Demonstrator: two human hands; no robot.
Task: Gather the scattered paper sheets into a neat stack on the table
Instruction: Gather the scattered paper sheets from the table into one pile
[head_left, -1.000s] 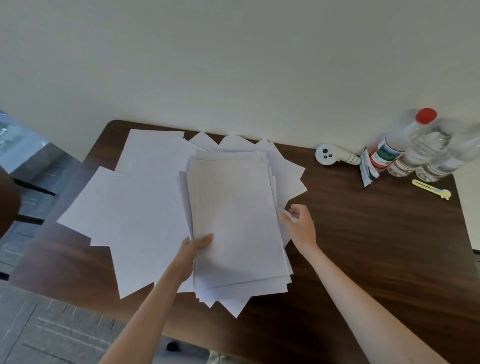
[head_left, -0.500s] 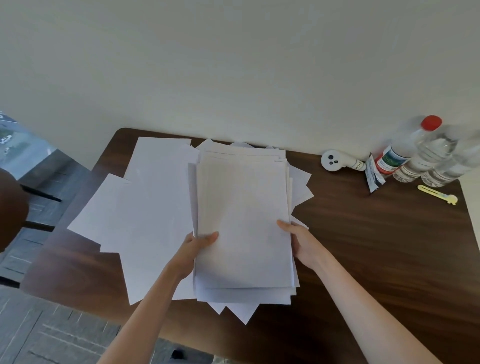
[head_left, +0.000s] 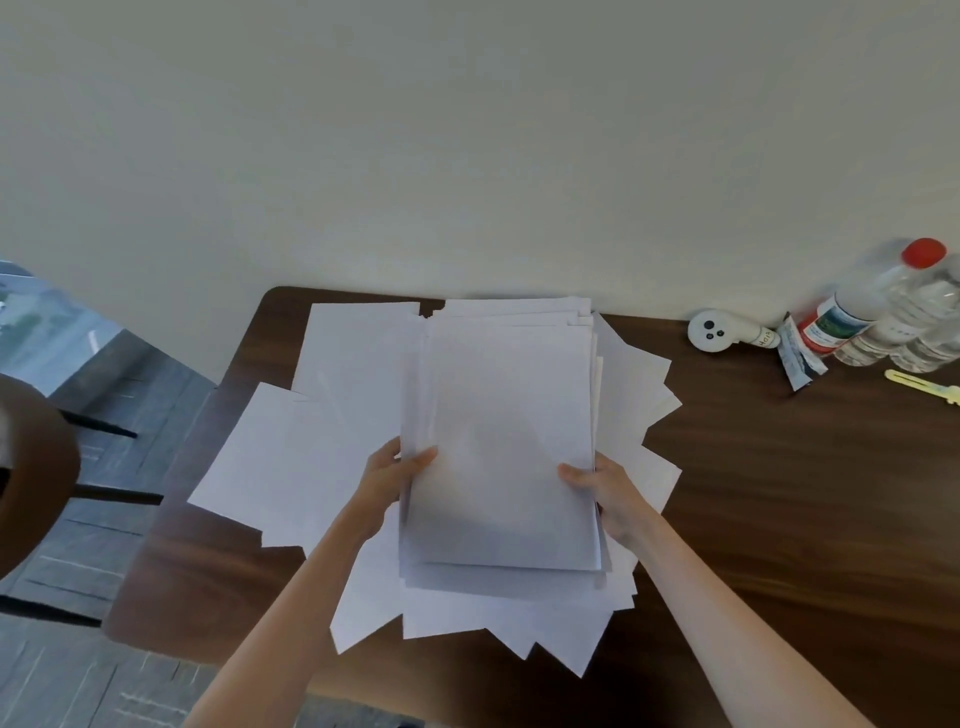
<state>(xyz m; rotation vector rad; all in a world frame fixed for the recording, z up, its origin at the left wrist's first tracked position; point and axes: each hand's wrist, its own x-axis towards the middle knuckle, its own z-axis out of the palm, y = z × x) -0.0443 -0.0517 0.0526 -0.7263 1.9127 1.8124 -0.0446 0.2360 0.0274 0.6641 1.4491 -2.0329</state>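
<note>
A thick stack of white paper sheets (head_left: 506, 415) lies roughly squared up in the middle of the dark wooden table (head_left: 779, 519). My left hand (head_left: 387, 480) grips the stack's left edge, thumb on top. My right hand (head_left: 605, 488) grips the right edge the same way. More loose white sheets (head_left: 291, 467) fan out to the left of the stack, and skewed corners (head_left: 636, 379) stick out beneath it on the right and at the near edge.
At the table's far right stand several clear water bottles (head_left: 893, 317), one red-capped, with a white round gadget (head_left: 711, 330), a small sachet (head_left: 795, 353) and a yellow cutter (head_left: 924, 387). A chair (head_left: 36, 467) stands left of the table. A pale wall rises behind.
My right hand moved from the loose sheets on the right to the stack's right edge and took hold. The stack has shifted a little toward the wall and sits squarer.
</note>
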